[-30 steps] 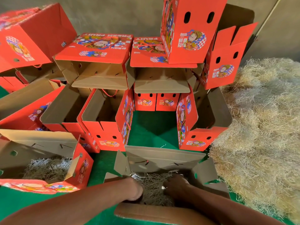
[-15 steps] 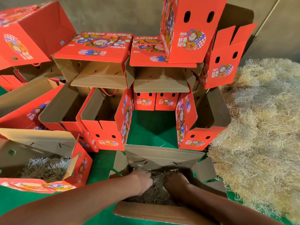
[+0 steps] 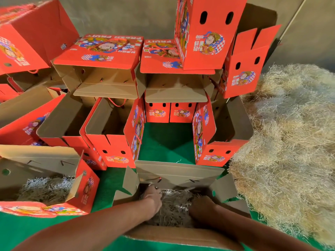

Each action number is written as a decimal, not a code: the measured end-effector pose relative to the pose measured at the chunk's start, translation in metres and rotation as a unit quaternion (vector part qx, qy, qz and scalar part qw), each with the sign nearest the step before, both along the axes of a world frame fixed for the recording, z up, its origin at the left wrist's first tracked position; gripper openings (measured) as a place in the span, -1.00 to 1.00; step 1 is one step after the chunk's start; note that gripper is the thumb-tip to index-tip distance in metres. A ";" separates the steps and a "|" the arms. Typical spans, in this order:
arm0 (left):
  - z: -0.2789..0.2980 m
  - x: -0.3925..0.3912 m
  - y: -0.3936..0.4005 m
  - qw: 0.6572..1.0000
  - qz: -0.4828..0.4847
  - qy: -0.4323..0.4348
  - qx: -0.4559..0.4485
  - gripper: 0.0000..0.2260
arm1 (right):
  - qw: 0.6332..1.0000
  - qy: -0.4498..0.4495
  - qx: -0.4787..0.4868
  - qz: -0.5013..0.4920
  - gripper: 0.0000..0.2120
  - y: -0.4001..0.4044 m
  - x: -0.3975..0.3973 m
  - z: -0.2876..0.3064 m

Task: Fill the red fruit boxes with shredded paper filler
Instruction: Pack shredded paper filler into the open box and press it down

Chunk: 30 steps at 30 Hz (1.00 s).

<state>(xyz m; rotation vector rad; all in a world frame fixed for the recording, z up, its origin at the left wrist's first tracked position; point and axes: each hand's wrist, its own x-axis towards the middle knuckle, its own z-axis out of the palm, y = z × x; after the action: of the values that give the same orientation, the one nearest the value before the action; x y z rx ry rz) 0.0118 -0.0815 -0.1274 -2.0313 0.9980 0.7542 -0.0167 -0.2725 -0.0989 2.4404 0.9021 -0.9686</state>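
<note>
Presently, we had both hands down inside the open box (image 3: 178, 173) directly in front of us, its brown flaps folded outward. Our left hand (image 3: 154, 199) rested on the shredded paper filler (image 3: 175, 208) at the box's left side, with the fingers reaching toward the far left corner; how far the fingers were curled could not be determined, as they were sunk among the strands. Our right hand (image 3: 200, 205) lay just right of the left one, also buried in the filler, and its fingers were in shadow, so we could not tell whether it gripped anything.

The filler covered the box floor between and beyond both hands. Well to the right of the right hand, a large loose pile of filler (image 3: 290, 142) sat on the green mat (image 3: 166, 142), touching the right flap of the box. Left of the left hand, apart from it, a second box (image 3: 45, 178) lay tilted toward us with filler already inside. Beyond both hands stood a group of empty red fruit boxes (image 3: 112, 134), some upright with open tops, others stacked on their sides above them.
</note>
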 end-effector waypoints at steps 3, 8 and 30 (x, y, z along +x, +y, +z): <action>0.008 0.001 0.005 0.998 0.053 0.007 -0.013 -0.62 | 0.999 0.035 -0.023 -0.028 -0.67 -0.004 -0.004 -0.002; 0.046 -0.001 0.000 0.990 0.054 0.012 -0.128 -0.68 | 0.995 -0.069 0.057 0.053 -0.74 0.001 0.010 0.009; 0.041 -0.015 0.015 0.966 0.086 0.071 -0.232 -0.77 | 0.991 -0.089 0.051 0.082 -0.65 0.017 0.020 -0.001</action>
<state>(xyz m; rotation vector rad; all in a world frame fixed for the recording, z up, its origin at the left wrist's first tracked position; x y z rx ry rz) -0.0028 -0.0663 -0.0869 -2.5208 1.1754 0.8234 0.0037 -0.2557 -0.0995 2.4434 1.0925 -0.6498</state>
